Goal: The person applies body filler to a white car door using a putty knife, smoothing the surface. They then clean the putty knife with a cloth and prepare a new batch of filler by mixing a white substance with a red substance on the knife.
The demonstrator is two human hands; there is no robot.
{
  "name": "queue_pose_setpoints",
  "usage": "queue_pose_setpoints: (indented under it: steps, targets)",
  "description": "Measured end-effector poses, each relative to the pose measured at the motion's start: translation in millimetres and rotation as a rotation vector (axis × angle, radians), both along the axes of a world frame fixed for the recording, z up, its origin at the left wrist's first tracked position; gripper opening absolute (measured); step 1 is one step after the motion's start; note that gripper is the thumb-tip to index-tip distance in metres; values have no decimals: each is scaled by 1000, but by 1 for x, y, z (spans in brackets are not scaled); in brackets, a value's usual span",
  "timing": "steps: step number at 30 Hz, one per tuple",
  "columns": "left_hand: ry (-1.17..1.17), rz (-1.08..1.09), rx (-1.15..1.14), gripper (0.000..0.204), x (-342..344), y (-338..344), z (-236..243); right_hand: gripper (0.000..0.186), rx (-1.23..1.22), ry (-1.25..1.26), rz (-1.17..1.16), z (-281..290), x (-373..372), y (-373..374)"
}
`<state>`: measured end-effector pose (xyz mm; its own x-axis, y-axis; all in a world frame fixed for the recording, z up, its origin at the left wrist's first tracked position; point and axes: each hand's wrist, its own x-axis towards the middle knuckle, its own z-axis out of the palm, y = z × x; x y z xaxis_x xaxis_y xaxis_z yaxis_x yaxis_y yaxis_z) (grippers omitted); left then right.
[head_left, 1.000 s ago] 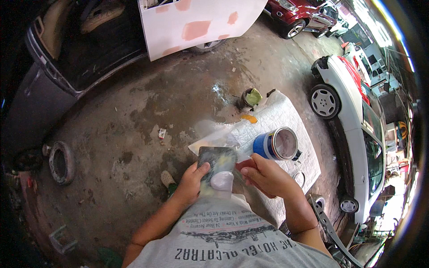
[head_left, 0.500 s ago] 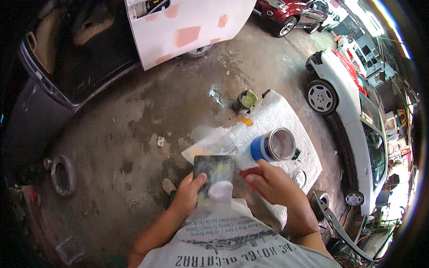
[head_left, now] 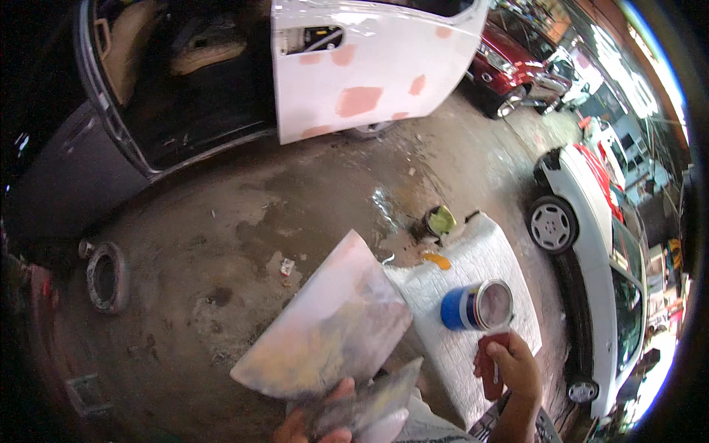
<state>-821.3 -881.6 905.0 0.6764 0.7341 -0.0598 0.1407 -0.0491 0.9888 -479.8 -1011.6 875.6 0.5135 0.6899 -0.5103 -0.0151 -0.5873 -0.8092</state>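
Note:
My left hand [head_left: 321,424], at the bottom edge and blurred, grips a dark mixing board [head_left: 369,410] smeared with yellow and grey. A pale blob of putty [head_left: 384,427] lies on the board's lower part. In my right hand [head_left: 521,373] is a reddish-brown flat spreader [head_left: 493,369], pinched between thumb and fingers just below an open blue can [head_left: 461,308]. The can holds a pinkish-grey paste. Beyond the board rises a curved panel [head_left: 332,317], whitish pink with yellow and grey sanded patches; the board and left hand overlap its lower edge.
A white quilted cover [head_left: 509,255] lies under the can, with an orange spreader [head_left: 436,260] at its far edge. Past it stands a can with green inside [head_left: 441,221]. An open white car door [head_left: 377,74] with pink patches juts ahead; a white car [head_left: 591,244] stands right.
The view has tilted up and shifted left. The mixing board has dropped toward the lower edge, and my right hand with the spreader has moved right, away from it. The curved panel shows larger.

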Motion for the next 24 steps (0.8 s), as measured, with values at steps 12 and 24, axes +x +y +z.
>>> queue_pose_setpoints:
  steps: [12,24]
  targets:
    - [-94,431,-237,27,26,30,-116,15,-66,-36,345,-2,-39,71]
    - [-275,172,-482,31,75,8,-146,25,-30,-371,855,12,-53,93]
